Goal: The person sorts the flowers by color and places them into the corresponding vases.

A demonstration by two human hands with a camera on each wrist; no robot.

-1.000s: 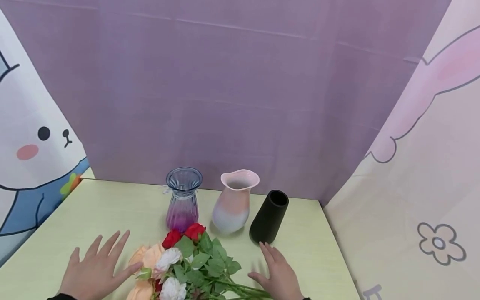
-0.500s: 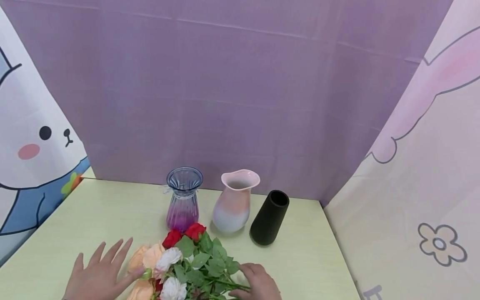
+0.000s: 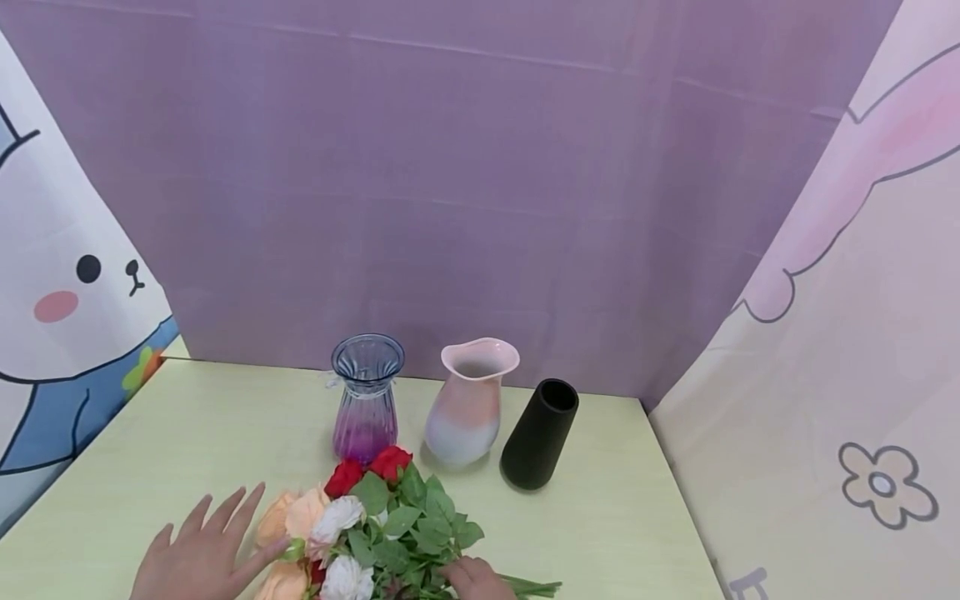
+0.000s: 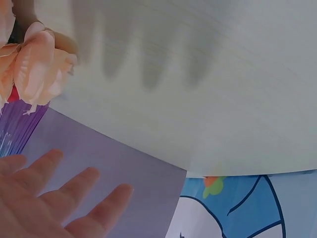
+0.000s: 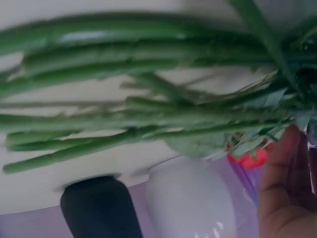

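Hands at near table edge, flanking flowers

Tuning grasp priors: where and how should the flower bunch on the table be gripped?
Probably around the bundled green stems, coming from above at the bunch's right end. The flower bunch lies flat on the table, blooms toward the left, bare stems trailing right, so the stems give one narrow, firm span. The right hand is already there; the left hand rests flat beside the peach blooms.
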